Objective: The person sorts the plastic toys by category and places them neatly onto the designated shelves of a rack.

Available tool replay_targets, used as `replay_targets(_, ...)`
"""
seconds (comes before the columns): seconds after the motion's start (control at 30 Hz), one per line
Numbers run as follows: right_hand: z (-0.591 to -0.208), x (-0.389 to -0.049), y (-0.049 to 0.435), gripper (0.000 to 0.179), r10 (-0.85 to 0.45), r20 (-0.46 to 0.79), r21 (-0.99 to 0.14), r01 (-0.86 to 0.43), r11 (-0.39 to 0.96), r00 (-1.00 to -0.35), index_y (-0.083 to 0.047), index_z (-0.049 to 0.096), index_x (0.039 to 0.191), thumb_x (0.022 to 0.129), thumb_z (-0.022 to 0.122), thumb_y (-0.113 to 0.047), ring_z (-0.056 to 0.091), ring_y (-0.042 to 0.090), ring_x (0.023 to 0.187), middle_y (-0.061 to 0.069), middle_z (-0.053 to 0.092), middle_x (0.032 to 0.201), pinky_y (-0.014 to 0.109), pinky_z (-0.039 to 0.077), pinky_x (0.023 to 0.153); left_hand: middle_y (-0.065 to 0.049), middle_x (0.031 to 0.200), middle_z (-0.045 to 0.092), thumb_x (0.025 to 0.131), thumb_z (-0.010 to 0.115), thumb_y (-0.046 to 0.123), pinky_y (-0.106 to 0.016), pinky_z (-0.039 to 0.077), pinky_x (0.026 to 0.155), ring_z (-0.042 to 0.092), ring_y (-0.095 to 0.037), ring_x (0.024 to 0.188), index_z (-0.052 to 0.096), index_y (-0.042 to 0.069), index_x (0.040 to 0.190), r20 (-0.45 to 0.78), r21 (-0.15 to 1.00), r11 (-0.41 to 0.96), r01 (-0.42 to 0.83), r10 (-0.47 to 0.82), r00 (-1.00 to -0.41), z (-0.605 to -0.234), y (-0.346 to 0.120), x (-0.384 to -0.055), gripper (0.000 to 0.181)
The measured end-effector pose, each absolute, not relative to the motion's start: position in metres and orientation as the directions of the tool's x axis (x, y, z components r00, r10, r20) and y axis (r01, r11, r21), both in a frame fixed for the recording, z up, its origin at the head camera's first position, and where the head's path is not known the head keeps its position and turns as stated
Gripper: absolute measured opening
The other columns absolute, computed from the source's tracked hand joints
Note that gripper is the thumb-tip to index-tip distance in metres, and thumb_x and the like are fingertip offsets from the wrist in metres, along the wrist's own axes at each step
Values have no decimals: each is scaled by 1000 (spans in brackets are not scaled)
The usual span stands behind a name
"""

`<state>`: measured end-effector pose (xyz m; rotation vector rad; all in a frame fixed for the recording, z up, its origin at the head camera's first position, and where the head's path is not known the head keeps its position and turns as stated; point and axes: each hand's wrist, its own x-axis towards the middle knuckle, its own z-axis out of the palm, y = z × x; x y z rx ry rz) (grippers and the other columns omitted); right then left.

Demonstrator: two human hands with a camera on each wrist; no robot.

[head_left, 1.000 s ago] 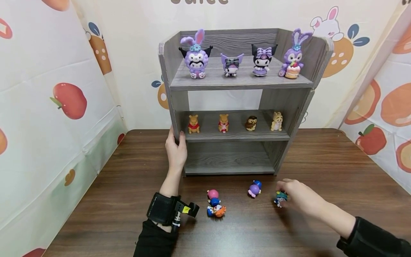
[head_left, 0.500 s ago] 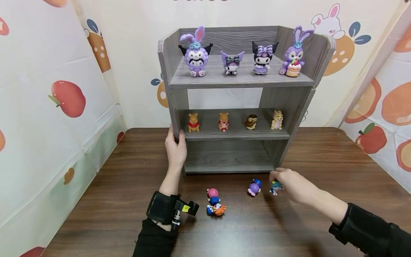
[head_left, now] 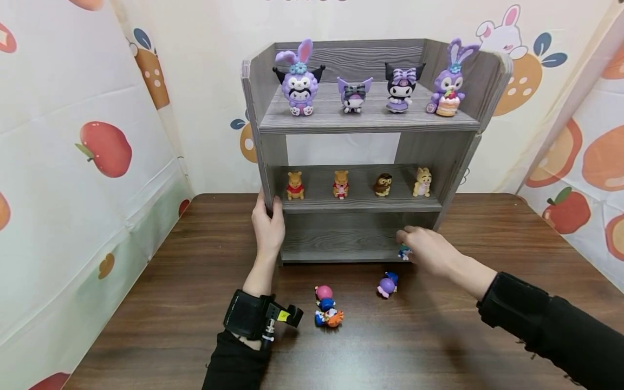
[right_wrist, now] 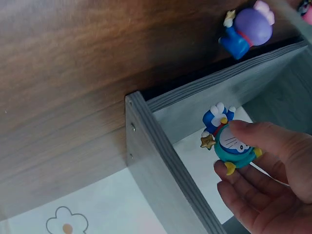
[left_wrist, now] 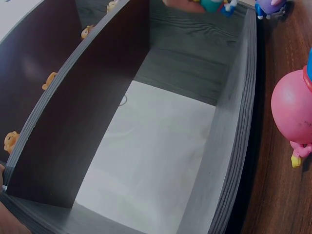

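Observation:
My left hand (head_left: 268,227) grips the left side panel of a grey wooden display shelf (head_left: 341,246). In the right wrist view my right hand (right_wrist: 273,170) pinches a small Doraemon figurine (right_wrist: 233,146) between thumb and fingers. It is blue, with a teal hood with yellow horns and a gold star. In the head view it is at the right front of the bottom compartment, mostly hidden by the fingers. Just in front of the shelf lies a purple-hooded figurine (head_left: 387,286). Farther left on the table lie a pink-hooded figurine (head_left: 324,293) and an orange-and-blue figurine (head_left: 329,318).
Several purple-toned figurines, one a bunny with a cake (head_left: 447,92), stand on the top tier. The middle tier bears two bears, an owl (head_left: 382,184) and a cream-coloured figurine (head_left: 422,182). Fruit-printed cloth (head_left: 97,227) hangs around the wooden table (head_left: 195,303).
My right hand has carried the Doraemon figurine from the table, leftward and forward, into the right front of the bottom compartment. The left hand keeps its hold on the side panel.

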<state>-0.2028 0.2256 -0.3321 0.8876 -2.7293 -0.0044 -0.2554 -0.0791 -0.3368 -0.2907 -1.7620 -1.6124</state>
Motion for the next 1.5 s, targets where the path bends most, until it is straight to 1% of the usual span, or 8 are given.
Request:
replay_targets(0.17, -336, -217, 222, 25, -591, 260, 158, -571, 806, -763, -2, 58, 78, 63, 71, 14, 58, 24, 64, 6, 55, 71, 36, 47, 54, -24, 127, 56, 90, 44, -1, -47, 38, 101, 51, -29, 120, 51, -5, 131, 626, 779, 184, 600, -293, -723, -336, -79, -255, 41)
replay_targets(0.27, -339, -223, 221, 23, -590, 258, 175, -564, 807, -765, -2, 58, 76, 64, 65, 16, 58, 24, 61, 8, 56, 68, 37, 47, 51, -24, 129, 55, 91, 44, -1, -46, 37, 103, 49, -29, 122, 49, -5, 132, 622, 782, 181, 596, -291, -727, -336, -79, -254, 42)
replay_targets(0.5, -343, -233, 220, 17, -524, 216, 146, -503, 852, -824, 0, 59, 79, 76, 58, 16, 58, 28, 58, 13, 57, 70, 40, 48, 48, -24, 129, 55, 90, 44, -1, -46, 37, 103, 50, -30, 122, 49, -5, 133, 625, 779, 188, 598, -298, -721, -336, -78, -254, 43)
replay_targets(0.67, -344, -239, 222, 16, -482, 203, 134, -463, 876, -852, 1, 60, 82, 78, 54, 16, 61, 32, 66, 16, 59, 77, 43, 50, 52, -24, 129, 55, 90, 44, -1, -46, 37, 103, 49, -30, 123, 49, -5, 132, 629, 777, 187, 601, -291, -721, -336, -78, -255, 43)
replay_targets(0.83, -345, -242, 223, 16, -473, 211, 152, -449, 881, -856, 1, 60, 84, 79, 54, 15, 62, 34, 75, 16, 60, 78, 44, 52, 61, -23, 129, 55, 90, 44, -1, -46, 37, 103, 49, -28, 122, 50, -5, 131, 625, 780, 192, 596, -292, -724, -336, -78, -255, 42)
replay_targets(1.1, -346, -242, 223, 16, -477, 232, 140, -456, 879, -848, 1, 58, 79, 78, 55, 16, 61, 34, 74, 16, 59, 74, 44, 51, 58, -25, 128, 55, 91, 44, -1, -47, 38, 102, 50, -29, 120, 48, -6, 133, 636, 770, 180, 612, -285, -717, -336, -79, -255, 43)
replay_targets(1.4, -345, -242, 222, 16, -481, 214, 134, -462, 877, -850, 0, 58, 79, 77, 56, 16, 61, 34, 73, 16, 60, 73, 43, 51, 57, -24, 126, 56, 91, 44, -1, -47, 39, 99, 52, -27, 114, 49, -5, 133, 627, 778, 181, 602, -288, -724, -336, -78, -255, 42)
replay_targets(1.5, -345, -242, 222, 16, -481, 201, 130, -464, 876, -853, 1, 59, 80, 77, 55, 16, 62, 34, 74, 16, 61, 74, 43, 51, 56, -24, 127, 56, 91, 44, -1, -47, 39, 99, 52, -28, 116, 49, -4, 133, 628, 777, 183, 602, -288, -723, -337, -79, -255, 42)
